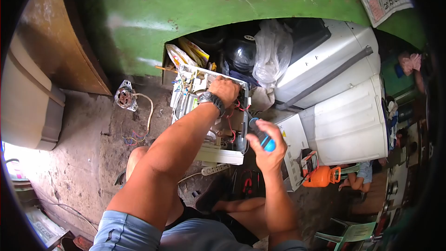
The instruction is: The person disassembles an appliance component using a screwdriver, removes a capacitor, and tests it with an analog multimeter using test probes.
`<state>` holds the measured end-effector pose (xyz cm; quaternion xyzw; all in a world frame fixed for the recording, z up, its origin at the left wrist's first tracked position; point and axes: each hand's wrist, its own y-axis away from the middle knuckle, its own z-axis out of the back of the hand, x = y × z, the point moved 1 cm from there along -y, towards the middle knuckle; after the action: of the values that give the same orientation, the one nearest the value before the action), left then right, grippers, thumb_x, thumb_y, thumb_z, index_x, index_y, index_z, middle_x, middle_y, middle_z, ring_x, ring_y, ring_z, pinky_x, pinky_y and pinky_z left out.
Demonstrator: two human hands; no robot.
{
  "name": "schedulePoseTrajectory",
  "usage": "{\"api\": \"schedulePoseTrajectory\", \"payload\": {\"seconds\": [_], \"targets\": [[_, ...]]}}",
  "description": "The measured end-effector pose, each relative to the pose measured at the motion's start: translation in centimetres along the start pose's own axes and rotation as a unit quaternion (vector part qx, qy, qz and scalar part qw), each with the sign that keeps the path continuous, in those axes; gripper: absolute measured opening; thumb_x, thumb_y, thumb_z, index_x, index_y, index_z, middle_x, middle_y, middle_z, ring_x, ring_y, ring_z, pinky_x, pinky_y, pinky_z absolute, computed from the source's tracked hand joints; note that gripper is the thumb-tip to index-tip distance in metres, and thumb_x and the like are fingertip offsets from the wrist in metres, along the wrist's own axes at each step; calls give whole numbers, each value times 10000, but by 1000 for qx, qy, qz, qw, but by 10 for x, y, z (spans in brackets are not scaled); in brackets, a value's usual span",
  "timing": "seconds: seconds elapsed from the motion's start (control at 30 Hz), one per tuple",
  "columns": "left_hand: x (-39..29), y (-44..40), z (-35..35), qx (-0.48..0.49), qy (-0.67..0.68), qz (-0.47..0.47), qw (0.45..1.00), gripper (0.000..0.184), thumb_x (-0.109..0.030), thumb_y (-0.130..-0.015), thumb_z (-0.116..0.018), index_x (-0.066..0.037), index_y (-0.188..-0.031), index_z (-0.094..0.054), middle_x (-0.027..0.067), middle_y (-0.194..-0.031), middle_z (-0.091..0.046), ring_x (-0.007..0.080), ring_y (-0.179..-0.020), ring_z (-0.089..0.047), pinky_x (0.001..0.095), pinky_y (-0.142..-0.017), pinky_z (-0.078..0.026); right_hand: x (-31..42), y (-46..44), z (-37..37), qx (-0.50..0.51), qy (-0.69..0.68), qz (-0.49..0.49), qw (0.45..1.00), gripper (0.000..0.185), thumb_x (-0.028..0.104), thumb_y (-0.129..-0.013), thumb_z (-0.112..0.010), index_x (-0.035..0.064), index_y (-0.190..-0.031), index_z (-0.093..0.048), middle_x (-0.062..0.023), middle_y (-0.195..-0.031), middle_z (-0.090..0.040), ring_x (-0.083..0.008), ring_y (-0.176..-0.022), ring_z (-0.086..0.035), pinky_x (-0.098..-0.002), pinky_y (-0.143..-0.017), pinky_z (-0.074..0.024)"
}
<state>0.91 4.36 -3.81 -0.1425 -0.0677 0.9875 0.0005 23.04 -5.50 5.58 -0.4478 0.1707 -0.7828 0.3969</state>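
A white appliance housing [218,155] lies opened on the floor in front of me, with wiring and parts showing inside. My left hand [224,90], with a black watch [211,100] on its wrist, is at the far part of the housing. Its fingers curl down among the parts, and their tips are hidden. Red wires [231,123] run just below that hand. In my right hand [270,151] is a screwdriver with a blue and black handle [260,132], held between thumb and fingers. Its shaft points towards the housing's right side, where I cannot make out the tip.
A motor [125,96] with a cable lies on the floor to the left. Below the housing is a power strip [214,169]. An orange gas canister [320,176] and a white panel [293,144] are at the right. Another person's legs [360,176] show farther right.
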Motion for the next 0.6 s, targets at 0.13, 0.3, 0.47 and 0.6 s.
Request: {"api": "schedulePoseTrajectory", "payload": {"seconds": [0.13,0.3,0.47,0.6], "targets": [[2,0,-4,-29,4,-3,1000,263,-312,-1021,-568,-167,-1133,-757,145,-983,-798,319,-958,-775,464,-1034,-488,-17,-3,-2,-18,-47,-33,998,448,25,-793,-921,1,-1162,-667,-176,-1161,-757,-299,-1042,-743,-395,-922,-584],[5,-4,-5,-12,-10,-6,1000,264,-335,-1010,-600,-173,-1143,-759,133,-992,-800,305,-970,-774,455,-1035,-495,-9,-5,9,-13,-56,-106,993,441,37,-801,-926,1,-1162,-676,-165,-1146,-765,-288,-1044,-747,-385,-922,-583],[4,1,4,21,11,-4,1000,248,-313,-973,-630,-159,-1125,-751,115,-1051,-801,289,-1030,-762,449,-1040,-483,-5,-3,12,-51,-50,-76,995,453,43,-788,-937,6,-1162,-682,-165,-1132,-766,-292,-1032,-754,-389,-909,-591],[7,2,7,45,10,-34,998,410,-285,-854,-790,-157,-1232,-698,61,-1091,-797,283,-1061,-746,462,-999,-503,3,1,11,-78,-44,-65,994,462,43,-776,-942,9,-1157,-683,-173,-1119,-763,-305,-1022,-756,-391,-900,-593]]}}
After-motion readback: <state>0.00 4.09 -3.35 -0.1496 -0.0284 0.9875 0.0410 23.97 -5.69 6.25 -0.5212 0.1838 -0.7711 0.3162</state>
